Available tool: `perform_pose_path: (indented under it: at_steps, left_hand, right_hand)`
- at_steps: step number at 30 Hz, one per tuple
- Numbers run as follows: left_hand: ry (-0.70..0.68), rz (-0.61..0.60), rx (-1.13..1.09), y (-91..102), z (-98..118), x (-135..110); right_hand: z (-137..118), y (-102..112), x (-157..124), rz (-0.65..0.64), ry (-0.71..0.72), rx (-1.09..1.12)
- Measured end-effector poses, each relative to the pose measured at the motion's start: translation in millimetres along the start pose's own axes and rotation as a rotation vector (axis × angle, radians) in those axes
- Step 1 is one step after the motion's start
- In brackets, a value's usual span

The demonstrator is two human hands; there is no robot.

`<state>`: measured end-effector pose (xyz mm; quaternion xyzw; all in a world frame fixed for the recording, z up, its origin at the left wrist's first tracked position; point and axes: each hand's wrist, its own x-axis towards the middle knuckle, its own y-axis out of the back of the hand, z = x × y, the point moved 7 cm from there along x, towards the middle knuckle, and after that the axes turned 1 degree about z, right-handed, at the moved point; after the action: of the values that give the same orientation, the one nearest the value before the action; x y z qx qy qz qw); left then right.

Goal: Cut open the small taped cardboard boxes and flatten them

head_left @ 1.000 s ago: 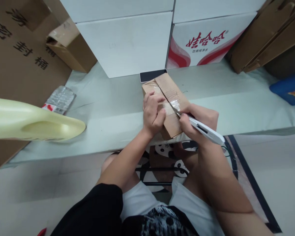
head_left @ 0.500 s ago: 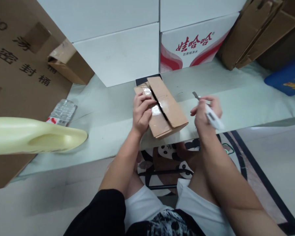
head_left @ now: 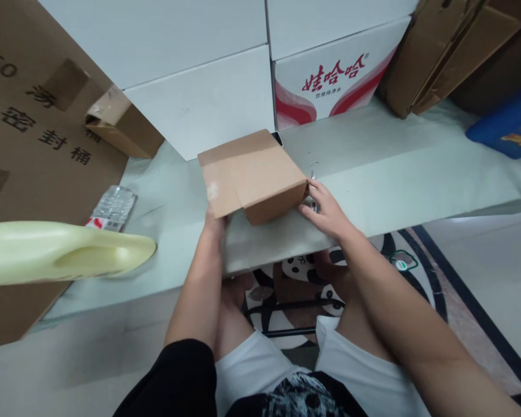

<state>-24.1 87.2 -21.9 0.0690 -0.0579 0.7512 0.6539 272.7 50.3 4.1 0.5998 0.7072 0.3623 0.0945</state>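
A small brown cardboard box (head_left: 256, 171) sits tilted near the front edge of the pale green table (head_left: 395, 168), with a plain untaped face up. My left hand (head_left: 215, 223) grips its lower left corner, fingers hidden under the box. My right hand (head_left: 327, 211) rests with fingers stretched against the box's right corner. A thin blade tip of the white utility knife (head_left: 312, 175) pokes out on the table just beyond those fingers; the rest of the knife is hidden by the hand.
White cartons (head_left: 208, 98) and a red-and-white carton (head_left: 330, 75) stand behind the box. Large brown cartons (head_left: 35, 127) crowd the left. A crushed plastic bottle (head_left: 113, 207) and a pale yellow jug (head_left: 61, 252) lie left. A blue item (head_left: 507, 124) sits far right.
The knife cut along the taped seam, then my right hand drew it away and lowered it beside the box. The box has been turned so a plain face shows.
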Motion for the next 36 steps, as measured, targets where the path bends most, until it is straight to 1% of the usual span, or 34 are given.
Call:
perform_pose_path:
  at_steps: [2,3,4,6,8,10,11,12,14,16,17,19,21,22,25,28,30,32,34,36]
  left_hand:
    - [0.018,-0.106,-0.017,-9.9,-3,-6]
    - [0.026,-0.178,-0.005,-15.6,-3,-10]
    - [0.029,-0.256,0.022,-21.5,-3,-14]
    - [0.031,-0.378,0.092,-30.7,-3,-23]
    - [0.037,-0.447,0.154,-37.6,-2,-29]
    - [0.044,-0.469,0.211,-43.2,0,-32]
    - [0.037,-0.453,0.24,-44.7,3,-31]
    - [0.017,-0.412,0.264,-44.7,6,-28]
    - [-0.051,-0.272,0.295,-40.4,17,-22]
    - [-0.098,-0.159,0.32,-35.7,25,-17]
    - [-0.088,-0.14,0.324,-35.1,26,-16]
    - [-0.017,-0.165,0.298,-37.3,24,-15]
    - [0.037,-0.197,0.241,-40.0,22,-16]
    - [0.042,-0.199,0.213,-40.4,23,-16]
    - [0.012,-0.189,0.185,-38.3,24,-18]
    - [-0.062,-0.159,0.243,-33.1,27,-21]
    - [-0.142,-0.108,0.216,-28.2,32,-23]
    - [-0.206,-0.028,0.115,-20.9,37,-23]
    - [-0.19,0.052,0.048,-12.6,36,-19]
    - [-0.052,0.113,-0.007,-4.7,24,-12]
  right_hand:
    - [-5,6,1,0.058,0.048,-0.001]
    - [-6,8,1,0.069,0.062,-0.015]
    - [-6,8,1,0.065,0.059,-0.03]
    - [-2,8,0,0.031,-0.006,-0.052]
    - [4,7,-1,0.002,-0.091,-0.068]
    - [6,9,-2,0.013,-0.123,-0.082]
    - [6,11,-2,0.037,-0.122,-0.086]
    - [6,15,-2,0.073,-0.123,-0.088]
    - [8,22,-2,0.155,-0.158,-0.088]
    - [14,27,-3,0.227,-0.24,-0.08]
    - [17,29,-4,0.258,-0.283,-0.071]
    - [21,33,-6,0.325,-0.343,-0.045]
    - [21,39,-8,0.413,-0.362,-0.015]
    - [21,42,-9,0.457,-0.363,0.009]
    - [21,50,-13,0.551,-0.338,0.159]
    - [24,49,-12,0.536,-0.298,0.402]
    - [29,45,-11,0.531,-0.319,0.569]
    - [35,42,-11,0.584,-0.367,0.717]
    - [38,42,-12,0.644,-0.393,0.803]
    - [36,43,-12,0.644,-0.384,0.834]
